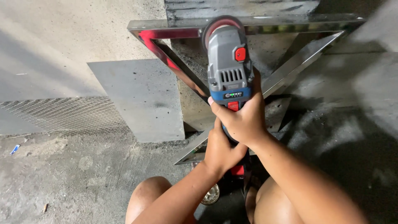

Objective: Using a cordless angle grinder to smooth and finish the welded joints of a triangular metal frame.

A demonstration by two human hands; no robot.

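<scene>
Both hands wrapped the grinder [229, 66]: right hand [244, 120] with fingers clamped on its body, left hand [219, 151] clamped behind. Disc sat beyond my fingers on the steel frame [290, 68]. I'd say light, level pressure served best.

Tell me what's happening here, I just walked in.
A person crouched on a concrete floor holds a grey and blue cordless angle grinder with both hands. The right hand grips the body just behind the motor housing, and the left hand wraps the handle below it. The red disc at the tool's front sits on the top bar of a shiny metal frame with diagonal braces. A flat grey metal sheet and wire mesh lie to the left.
</scene>
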